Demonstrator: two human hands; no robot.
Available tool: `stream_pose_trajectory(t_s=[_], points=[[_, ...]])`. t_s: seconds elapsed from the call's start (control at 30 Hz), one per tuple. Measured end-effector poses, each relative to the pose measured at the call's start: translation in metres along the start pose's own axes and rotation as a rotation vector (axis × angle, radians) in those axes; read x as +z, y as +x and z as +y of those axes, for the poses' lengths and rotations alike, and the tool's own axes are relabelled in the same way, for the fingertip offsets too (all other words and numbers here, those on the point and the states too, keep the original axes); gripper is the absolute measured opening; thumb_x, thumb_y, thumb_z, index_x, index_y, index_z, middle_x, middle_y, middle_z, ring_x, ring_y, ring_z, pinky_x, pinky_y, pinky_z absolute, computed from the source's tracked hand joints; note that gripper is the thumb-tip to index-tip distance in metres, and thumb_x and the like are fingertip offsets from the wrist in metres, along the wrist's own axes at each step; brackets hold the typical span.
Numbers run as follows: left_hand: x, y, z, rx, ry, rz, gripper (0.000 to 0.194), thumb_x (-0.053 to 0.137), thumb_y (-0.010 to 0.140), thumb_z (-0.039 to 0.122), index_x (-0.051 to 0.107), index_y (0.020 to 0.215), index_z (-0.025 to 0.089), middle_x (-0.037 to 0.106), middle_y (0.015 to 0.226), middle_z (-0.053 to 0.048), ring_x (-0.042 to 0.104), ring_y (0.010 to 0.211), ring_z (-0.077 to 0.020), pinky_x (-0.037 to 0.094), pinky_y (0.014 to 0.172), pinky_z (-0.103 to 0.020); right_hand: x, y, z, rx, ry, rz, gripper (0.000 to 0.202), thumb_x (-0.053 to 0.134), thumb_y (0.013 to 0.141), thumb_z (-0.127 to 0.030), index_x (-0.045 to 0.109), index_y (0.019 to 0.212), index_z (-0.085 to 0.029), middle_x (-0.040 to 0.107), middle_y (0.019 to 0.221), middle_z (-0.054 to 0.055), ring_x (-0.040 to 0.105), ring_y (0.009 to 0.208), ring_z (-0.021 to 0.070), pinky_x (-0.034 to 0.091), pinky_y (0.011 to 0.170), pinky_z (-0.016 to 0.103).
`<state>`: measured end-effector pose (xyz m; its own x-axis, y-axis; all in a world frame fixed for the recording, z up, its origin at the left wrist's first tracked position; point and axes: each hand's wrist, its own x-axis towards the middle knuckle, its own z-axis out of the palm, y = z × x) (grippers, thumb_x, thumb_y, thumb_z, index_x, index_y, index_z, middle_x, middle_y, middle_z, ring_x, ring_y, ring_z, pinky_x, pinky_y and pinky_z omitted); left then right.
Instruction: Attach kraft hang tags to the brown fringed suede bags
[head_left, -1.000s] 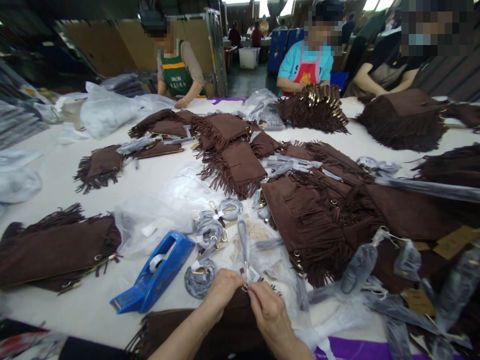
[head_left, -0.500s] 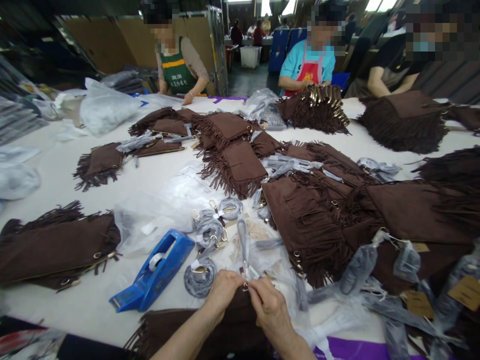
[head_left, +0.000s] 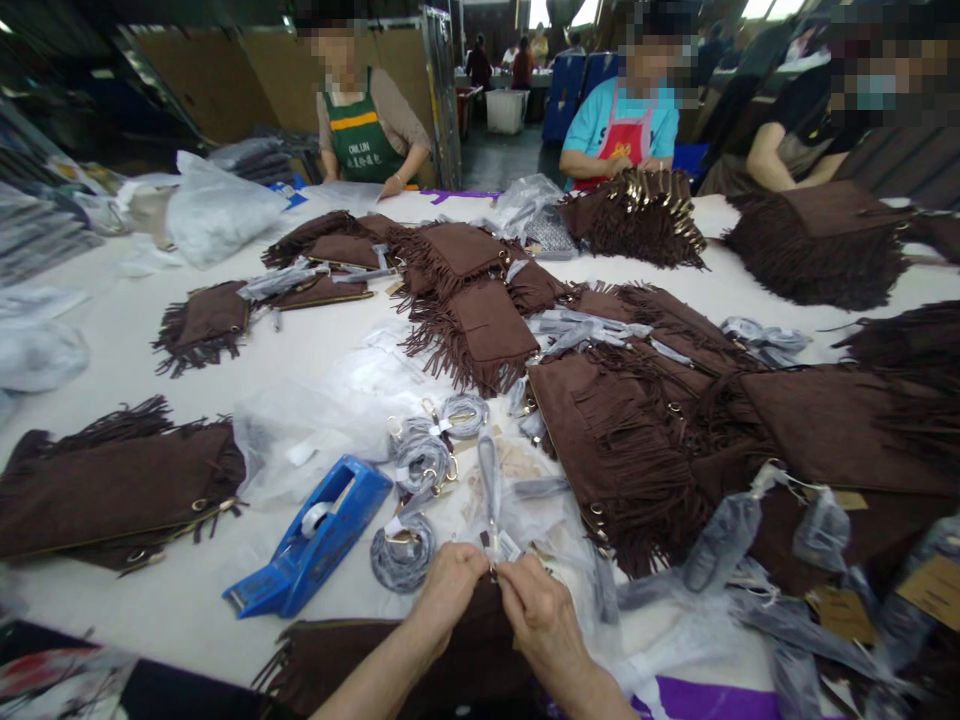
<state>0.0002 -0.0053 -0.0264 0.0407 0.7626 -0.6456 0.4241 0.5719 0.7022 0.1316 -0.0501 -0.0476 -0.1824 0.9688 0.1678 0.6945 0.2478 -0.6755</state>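
Note:
At the front of the table lies a brown fringed bag (head_left: 352, 655), partly under my forearms. My left hand (head_left: 452, 588) and my right hand (head_left: 538, 603) meet at its upper edge, fingertips pinched around a small metal clasp (head_left: 493, 571). From the clasp a wrist strap (head_left: 489, 475) in grey wrapping runs away from me. The fingers hide most of the clasp, so how it sits in the bag's ring cannot be made out. Just left of my hands is a coiled strap (head_left: 403, 553) in grey wrap, with more wrapped strap coils (head_left: 420, 462) behind it.
A blue tape dispenser (head_left: 311, 540) stands to the left, beyond it another fringed bag (head_left: 120, 490). Brown fringed bags (head_left: 615, 460) pile up on the right, with plastic-wrapped straps (head_left: 724, 535) and tags. Across the table, a person in a green apron (head_left: 367, 140) and other co-workers handle things.
The whole view has shifted slightly right. My hands keep their pinch at the clasp with hardly any movement. The green-aproned person's hand has moved a little along the table.

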Motion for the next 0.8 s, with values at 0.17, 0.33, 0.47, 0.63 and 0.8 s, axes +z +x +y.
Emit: stream_pose_trajectory(t_s=[0.17,0.33,0.47,0.63,0.8], points=[[0.001,0.001,-0.002,0.018,0.048,0.009,0.021,0.041,0.056,0.036,0.045,0.045,0.019,0.032,0.048,0.004,0.033,0.055,-0.0138,0.021,0.053,-0.027,-0.003,-0.001,-0.004,0.075,0.082,-0.034,0.025,0.034,0.085,-0.009,0.057,0.084,-0.018,0.054,0.071,0.004,0.055,0.063,0.0163,0.042,0.058,0.027],[-0.001,0.004,-0.001,0.009,0.006,-0.032,0.019,0.041,0.053,0.035,0.045,0.045,0.018,0.031,0.047,0.004,0.032,0.053,-0.0129,0.021,0.051,-0.026,-0.013,-0.004,0.004,0.037,0.263,-0.150,0.028,0.040,0.079,-0.005,0.056,0.097,-0.019,0.056,0.080,0.004,0.057,0.073,0.0165,0.046,0.064,0.026],[-0.001,0.005,0.001,-0.011,-0.014,-0.058,0.020,0.042,0.051,0.036,0.048,0.045,0.018,0.032,0.045,0.004,0.031,0.051,-0.0125,0.020,0.049,-0.026,-0.012,-0.006,0.012,-0.029,0.245,-0.074,0.024,0.037,0.089,-0.010,0.057,0.099,-0.019,0.059,0.082,0.006,0.058,0.077,0.0160,0.047,0.069,0.026],[0.000,0.006,-0.001,-0.016,-0.025,-0.052,0.021,0.042,0.050,0.036,0.049,0.046,0.016,0.033,0.045,0.003,0.031,0.051,-0.0119,0.019,0.049,-0.025,-0.008,-0.003,0.008,-0.028,0.221,0.039,0.018,0.039,0.089,-0.012,0.056,0.090,-0.019,0.057,0.071,0.002,0.058,0.063,0.0128,0.046,0.059,0.021],[0.000,0.009,-0.003,-0.016,-0.020,-0.054,0.020,0.042,0.050,0.036,0.046,0.043,0.017,0.031,0.045,0.004,0.030,0.050,-0.0117,0.018,0.049,-0.025,-0.003,-0.001,0.005,0.012,0.155,0.171,0.016,0.042,0.090,-0.017,0.051,0.077,-0.020,0.054,0.061,-0.003,0.055,0.053,0.0106,0.042,0.051,0.019]])
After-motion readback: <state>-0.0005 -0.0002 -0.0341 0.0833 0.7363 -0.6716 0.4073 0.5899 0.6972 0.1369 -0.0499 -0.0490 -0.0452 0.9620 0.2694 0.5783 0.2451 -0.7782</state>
